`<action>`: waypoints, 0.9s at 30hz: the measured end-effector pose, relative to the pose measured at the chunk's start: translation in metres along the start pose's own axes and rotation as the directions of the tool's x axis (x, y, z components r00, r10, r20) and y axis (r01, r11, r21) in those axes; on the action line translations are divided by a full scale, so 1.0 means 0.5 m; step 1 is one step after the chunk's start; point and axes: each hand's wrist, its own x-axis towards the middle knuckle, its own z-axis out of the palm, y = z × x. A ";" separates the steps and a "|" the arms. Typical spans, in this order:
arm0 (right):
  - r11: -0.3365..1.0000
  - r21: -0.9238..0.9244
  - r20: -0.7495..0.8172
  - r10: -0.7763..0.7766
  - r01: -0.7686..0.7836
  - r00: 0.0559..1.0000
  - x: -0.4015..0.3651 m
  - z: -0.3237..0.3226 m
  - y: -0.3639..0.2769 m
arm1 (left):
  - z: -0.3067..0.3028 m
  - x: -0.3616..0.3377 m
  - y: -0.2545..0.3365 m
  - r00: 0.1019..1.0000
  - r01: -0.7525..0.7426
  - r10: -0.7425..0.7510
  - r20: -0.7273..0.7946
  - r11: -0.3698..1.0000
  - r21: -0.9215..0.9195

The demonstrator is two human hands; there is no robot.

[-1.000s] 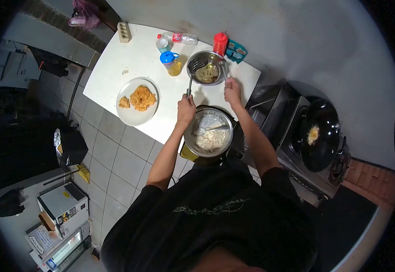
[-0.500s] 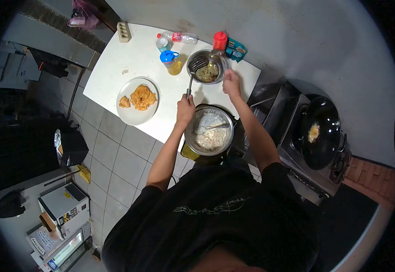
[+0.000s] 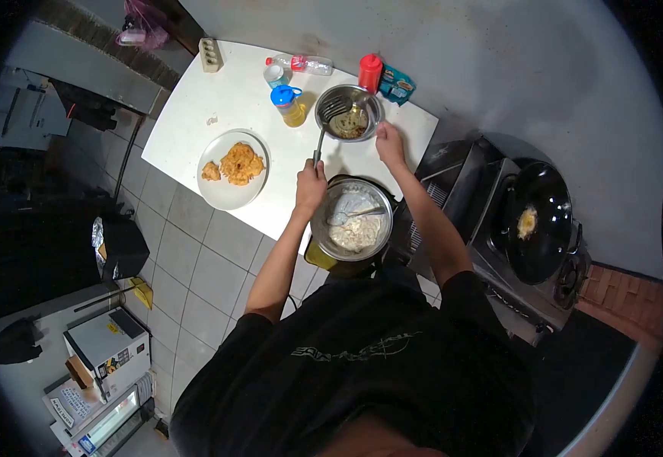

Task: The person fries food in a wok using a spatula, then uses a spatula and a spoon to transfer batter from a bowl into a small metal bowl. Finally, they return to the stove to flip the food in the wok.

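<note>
My left hand [image 3: 311,185] is closed around the handle of a black slotted spatula [image 3: 338,105]. The spatula's head leans inside a metal bowl [image 3: 321,128] with a little yellowish oil and brown bits at its bottom. My right hand [image 3: 389,143] is closed at the bowl's right rim. It grips a shiny ladle-like utensil [image 3: 362,107] whose end dips into the bowl; its outline is hard to make out. Nearer to me stands a larger metal bowl [image 3: 317,242] of pale batter with a metal spoon [image 3: 360,213] in it.
A white plate [image 3: 208,190] holds fried food [image 3: 241,164]. Behind it on the table stand a blue-capped oil bottle [image 3: 292,108], a small can [image 3: 275,75], a lying clear bottle [image 3: 312,65], a red bottle [image 3: 369,72] and a green packet [image 3: 397,85]. Right, a black wok [image 3: 541,244] sits on the stove.
The ladle-like utensil has moved from above the bowl's far right rim down into the bowl. My right hand has shifted slightly down and the spatula head has barely moved.
</note>
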 end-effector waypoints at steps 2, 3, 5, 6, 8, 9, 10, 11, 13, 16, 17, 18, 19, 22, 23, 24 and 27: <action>0.999 0.042 -0.042 -0.028 0.030 0.999 0.013 -0.002 -0.017 | -0.002 -0.002 -0.005 1.000 0.007 -0.007 -0.003 1.000 0.002; 0.996 0.085 -0.008 -0.024 0.025 1.000 0.027 -0.003 -0.018 | -0.001 -0.001 -0.008 1.000 0.006 -0.006 0.004 1.000 0.012; 0.998 0.059 0.046 -0.019 0.017 0.999 0.019 -0.024 -0.058 | -0.001 0.001 -0.012 1.000 0.003 -0.003 0.011 1.000 0.025; 0.998 0.062 0.046 -0.018 0.015 0.999 0.019 -0.022 -0.046 | -0.002 0.000 -0.015 1.000 -0.014 0.015 -0.009 0.998 0.068; 0.979 -0.071 0.144 -0.179 0.191 0.973 0.030 -0.028 0.004 | -0.007 -0.001 -0.023 0.999 -0.030 0.033 -0.033 0.994 0.110; 0.979 -0.070 0.147 -0.182 0.194 0.972 0.038 -0.042 0.013 | -0.011 -0.005 -0.029 0.998 -0.054 0.059 -0.028 0.985 0.166; 0.975 -0.155 0.157 -0.134 0.159 0.978 0.045 -0.058 0.017 | -0.014 -0.006 -0.036 0.996 -0.078 0.085 -0.021 0.972 0.221; 0.964 -0.238 0.163 -0.083 0.120 0.983 0.048 -0.066 0.022 | -0.015 -0.007 -0.043 0.996 -0.076 0.083 -0.021 0.972 0.221; 0.966 -0.215 0.133 -0.118 0.145 0.984 0.046 -0.089 -0.014 | -0.013 -0.007 -0.055 0.995 -0.076 0.092 -0.029 0.937 0.341; 0.953 -0.241 0.133 -0.154 0.183 0.979 0.040 -0.117 -0.077 | -0.014 -0.004 -0.065 0.987 -0.121 0.156 -0.048 0.896 0.427; 0.939 -0.205 0.096 -0.262 0.277 0.960 0.026 -0.118 -0.089 | -0.015 -0.003 -0.066 0.987 -0.122 0.157 -0.043 0.888 0.443; 0.913 -0.173 0.055 -0.366 0.370 0.929 0.014 -0.121 -0.095 | -0.013 -0.002 -0.074 0.986 -0.124 0.159 -0.042 0.889 0.441; 0.912 -0.176 0.054 -0.367 0.370 0.929 0.005 -0.126 -0.099 | -0.009 0.000 -0.083 0.979 -0.139 0.189 -0.074 0.892 0.430; 0.900 -0.194 0.129 -0.371 0.390 0.920 -0.018 -0.134 -0.106 | -0.006 0.006 -0.095 0.971 -0.143 0.208 -0.116 0.899 0.415; 0.896 -0.202 0.133 -0.376 0.396 0.917 -0.025 -0.136 -0.109 | -0.006 0.006 -0.097 0.972 -0.133 0.199 -0.123 0.903 0.410; 0.891 -0.211 0.136 -0.380 0.401 0.915 -0.031 -0.138 -0.108 | -0.006 0.006 -0.095 0.973 -0.133 0.199 -0.122 0.903 0.409; 0.901 -0.240 0.204 -0.318 0.362 0.926 -0.043 -0.137 -0.101 | -0.014 0.006 -0.089 0.967 -0.158 0.224 -0.123 0.902 0.402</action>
